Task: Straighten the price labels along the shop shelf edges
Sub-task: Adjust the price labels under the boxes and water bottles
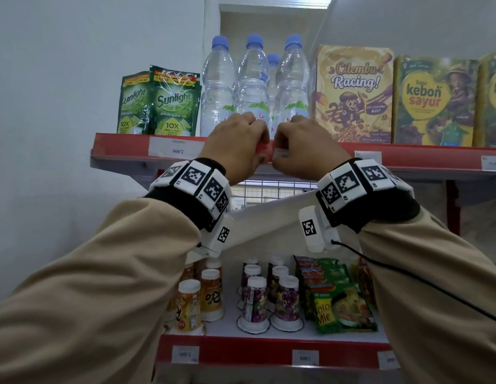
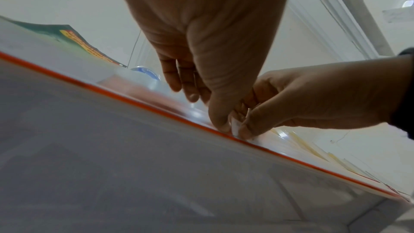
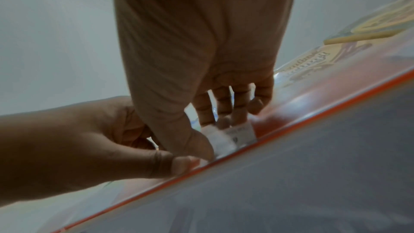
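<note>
Both my hands are up at the red front edge of the upper shelf (image 1: 122, 146), meeting just in front of the water bottles (image 1: 252, 87). My right hand (image 1: 302, 148) has the small white price label (image 1: 281, 154) between thumb and fingers (image 3: 224, 121): the thumb presses its near end from below while two fingertips lie on its top edge, so it is pinched against the red strip. The label sits on that strip, its print too blurred to read. My left hand (image 1: 235, 145) is curled right beside it, thumb tip and forefinger closed on the label's left end where it meets the shelf lip; the other fingers hang loosely bent above the edge. The two thumbs touch, or nearly so.

To the left along the same edge another white label (image 1: 176, 146) reads 2.000 upside down, below the green Sunlight pouches (image 1: 160, 105). To the right stand a Cilembu Racing box (image 1: 352, 95) and a kebon sayur box (image 1: 435, 102), with more labels (image 1: 367, 156) below them. On the lower shelf are small cups (image 1: 269, 295) and noodle packets (image 1: 341, 306), with labels on its red edge (image 1: 241, 350) too.
</note>
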Available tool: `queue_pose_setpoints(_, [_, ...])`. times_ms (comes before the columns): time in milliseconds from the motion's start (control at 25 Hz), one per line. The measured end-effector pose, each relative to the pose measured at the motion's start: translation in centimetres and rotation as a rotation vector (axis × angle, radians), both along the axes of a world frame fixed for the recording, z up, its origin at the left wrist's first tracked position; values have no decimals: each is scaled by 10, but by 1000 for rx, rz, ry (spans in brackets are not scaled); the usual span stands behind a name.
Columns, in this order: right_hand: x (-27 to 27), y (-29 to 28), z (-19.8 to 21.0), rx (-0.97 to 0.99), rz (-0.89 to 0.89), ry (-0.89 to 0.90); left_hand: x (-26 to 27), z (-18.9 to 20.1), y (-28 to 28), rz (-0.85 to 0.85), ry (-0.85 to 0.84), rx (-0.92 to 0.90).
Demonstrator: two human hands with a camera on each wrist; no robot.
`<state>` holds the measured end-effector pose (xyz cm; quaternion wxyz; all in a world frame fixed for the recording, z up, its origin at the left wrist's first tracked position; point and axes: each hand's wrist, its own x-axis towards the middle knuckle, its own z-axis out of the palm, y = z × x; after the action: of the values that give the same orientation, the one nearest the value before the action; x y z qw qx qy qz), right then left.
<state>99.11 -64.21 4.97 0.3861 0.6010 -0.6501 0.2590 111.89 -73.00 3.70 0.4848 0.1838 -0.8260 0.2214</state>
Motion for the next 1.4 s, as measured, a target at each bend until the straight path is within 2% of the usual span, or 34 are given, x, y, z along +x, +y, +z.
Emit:
queue_pose_setpoints(200, [2, 4, 14, 14, 0, -72, 1, -5, -2, 6, 64, -63])
queue_pose_setpoints(400, [-6, 10, 23, 62, 95, -176, -2, -7, -4, -47, 111, 6])
queue_pose_setpoints(480, [-8, 13, 27, 26, 140, -236, -3, -9, -4, -65, 126, 23])
queue_pose_setpoints(600, [-7, 13, 26, -181, 300, -406, -3, -11, -6, -92, 140, 24])
queue_pose_setpoints(680, [-2, 11, 20, -319, 483, -587, -4, -11, -6, -128, 183, 36])
queue_pose_setpoints(800, [10, 8, 5, -343, 735, -833, -8, -12, -4, -174, 260, 91])
queue_pose_setpoints(960, [20, 1, -8, -385, 896, -964, -9, -12, -5, -201, 285, 118])
queue_pose_setpoints(1080, [21, -1, -11, -451, 916, -968, -6, -9, -10, -217, 255, 132])
queue_pose_setpoints(1280, [13, 0, -9, -441, 782, -916, -2, -6, -12, -232, 189, 154])
queue_pose_setpoints(1320, [11, 1, -7, -424, 744, -841, -1, -6, -12, -216, 174, 151])
queue_pose_setpoints(1400, [8, 4, -4, -339, 635, -536, 0, -6, -12, -196, 155, 135])
